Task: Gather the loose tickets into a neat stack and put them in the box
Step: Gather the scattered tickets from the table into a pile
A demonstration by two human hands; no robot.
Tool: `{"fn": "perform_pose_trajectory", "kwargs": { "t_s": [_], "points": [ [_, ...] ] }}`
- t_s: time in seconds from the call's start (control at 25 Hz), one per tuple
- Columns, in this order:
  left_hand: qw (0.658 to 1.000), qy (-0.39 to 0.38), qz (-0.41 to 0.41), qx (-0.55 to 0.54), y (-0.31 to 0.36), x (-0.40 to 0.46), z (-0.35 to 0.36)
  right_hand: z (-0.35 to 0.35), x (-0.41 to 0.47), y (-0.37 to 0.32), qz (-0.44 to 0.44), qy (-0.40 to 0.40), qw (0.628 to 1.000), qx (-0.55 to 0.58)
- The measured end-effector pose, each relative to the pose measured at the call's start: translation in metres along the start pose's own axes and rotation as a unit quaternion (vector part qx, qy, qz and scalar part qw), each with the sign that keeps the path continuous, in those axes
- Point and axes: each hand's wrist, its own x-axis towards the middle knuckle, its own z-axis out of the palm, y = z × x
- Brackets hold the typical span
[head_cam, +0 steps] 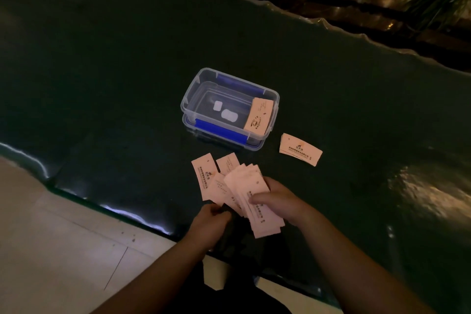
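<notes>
Near table edge: both hands, left [212, 219] and right [276, 201], grip fanned pale-pink tickets [251, 199]; clear box [188, 99] open.

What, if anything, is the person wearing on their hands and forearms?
Nothing that shows: the left hand and the right hand are bare, with no gloves, rings, watch or bracelet visible. Both forearms are uncovered down to the frame's bottom edge, so no sleeve shows. The dim light could hide small details.

Ticket [257, 117] print too small to read. Left hand [212, 222] fingertips hidden under fanned tickets [251, 196]. Forearms cut off at bottom edge.
</notes>
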Motion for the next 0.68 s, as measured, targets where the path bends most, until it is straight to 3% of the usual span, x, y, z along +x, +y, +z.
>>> {"fn": "perform_pose_trajectory", "kwargs": {
  "t_s": [0.4, 0.56, 0.68],
  "points": [
    [0.975, -0.066, -0.021, -0.211, -0.004, 0.006, -0.002, 0.047, 0.026, -0.027, -0.026, 0.028, 0.977, -0.211],
    [0.976, -0.076, -0.002, -0.205, -0.004, 0.005, -0.002, 0.05, 0.023, -0.022, -0.036, 0.03, 0.985, -0.168],
    [0.981, -0.088, 0.02, -0.172, -0.002, 0.007, -0.005, 0.039, 0.02, -0.014, -0.025, 0.059, 0.996, -0.06]
  ]
}}
